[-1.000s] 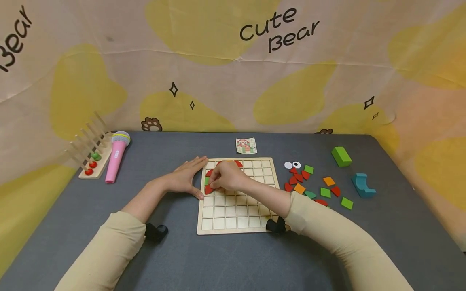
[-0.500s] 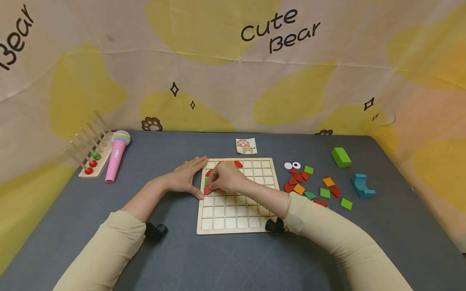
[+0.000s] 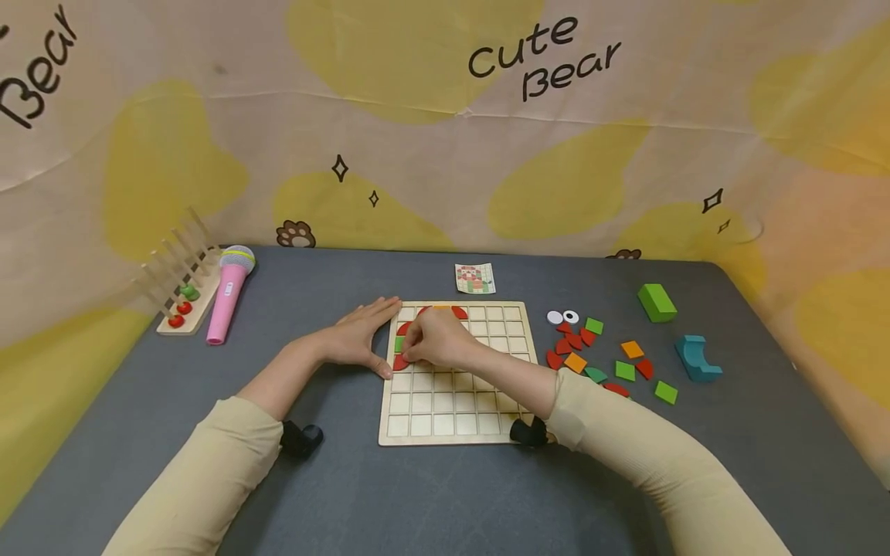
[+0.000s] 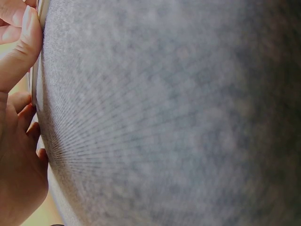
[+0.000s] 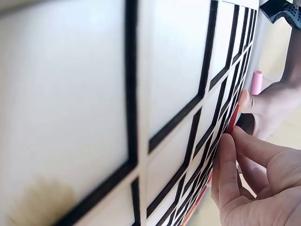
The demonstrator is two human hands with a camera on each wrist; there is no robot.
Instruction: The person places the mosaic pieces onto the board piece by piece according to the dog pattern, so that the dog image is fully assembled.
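Observation:
A wooden grid board (image 3: 452,442) lies on the grey table. My left hand (image 3: 354,336) has its fingers spread along the board's left edge, thumb low on that edge. Over the left columns, my right hand (image 3: 439,337) pinches a red quarter-circle tile (image 3: 399,362) in the leftmost column; in the right wrist view the red tile (image 5: 233,117) shows at the thumb and fingertips. Just above it in that column sit a green square tile (image 3: 399,344) and another red tile (image 3: 405,330). Along the top row a red tile (image 3: 459,313) shows, with others partly hidden by the right hand.
Right of the board lie several loose red tiles (image 3: 562,346), green squares (image 3: 625,371) and white discs (image 3: 554,317). Farther right are a green block (image 3: 657,303) and a blue curved block (image 3: 698,359). A pattern card (image 3: 475,279), pink microphone (image 3: 226,305) and peg stand (image 3: 197,313) lie behind and left.
Both hands stay at nearly the same places on the board. The red tile under the right fingertips shifts very slightly. The head view has turned a little to the left.

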